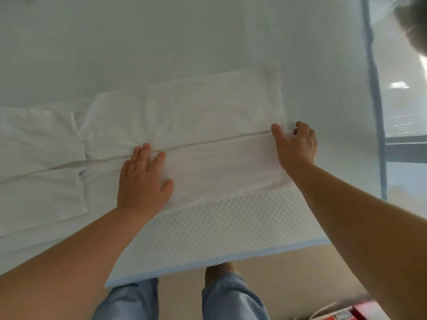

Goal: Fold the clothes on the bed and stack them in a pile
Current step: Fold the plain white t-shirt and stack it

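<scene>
White garment: soft matt cotton-like cloth, lightly creased; beneath it the mattress cover is dimpled mesh fabric, blue-edged

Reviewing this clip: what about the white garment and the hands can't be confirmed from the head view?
- White garment: its type is unclear; its left part runs off the frame edge.
- Right hand: fingertips curl at the garment's right end, so the grip itself is hidden.
- Fabric under the flat left hand is covered.
- Red object at bottom right: cut off, unidentifiable.
</scene>
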